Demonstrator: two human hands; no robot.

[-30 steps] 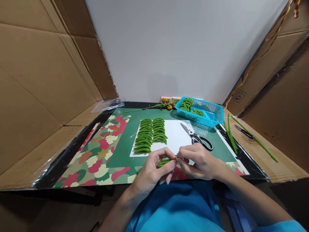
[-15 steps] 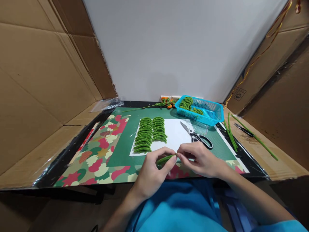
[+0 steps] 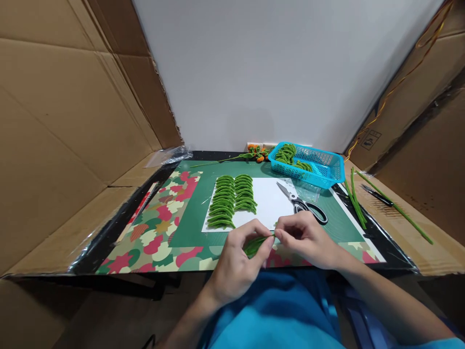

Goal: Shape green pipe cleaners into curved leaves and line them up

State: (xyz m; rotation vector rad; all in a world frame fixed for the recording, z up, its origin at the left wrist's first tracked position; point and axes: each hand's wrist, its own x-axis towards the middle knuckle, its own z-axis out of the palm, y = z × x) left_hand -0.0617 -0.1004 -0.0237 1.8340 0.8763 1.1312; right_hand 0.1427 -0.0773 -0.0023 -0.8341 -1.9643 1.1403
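My left hand [image 3: 240, 257] is closed around a green pipe cleaner piece [image 3: 254, 245], a looped, leaf-like shape that shows between thumb and fingers. At the piece's right tip, the thumb and forefinger of my right hand [image 3: 305, 240] are pinched, touching the left fingertips. The fingers hide the tip itself. Beyond the hands, several curved green pipe cleaner pieces lie stacked in a left column [image 3: 222, 201] and a shorter right column [image 3: 244, 194] on white paper [image 3: 267, 206]. Scissors with black-and-white handles [image 3: 301, 203] rest just past my right hand.
At the back right, a blue basket [image 3: 336, 172] holds more green pieces. Orange flowers on a green stem [image 3: 259, 153] lie beside it. Green pipe cleaners [image 3: 356, 201] and a black-handled tool [image 3: 378, 195] are at the right. Cardboard walls [image 3: 72, 121] flank the green mat [image 3: 192, 218].
The view has shifted slightly, so the table things appear further right. Both hands stay together at the piece's tip, with small finger movements; the right fingers have changed their pinch a little.
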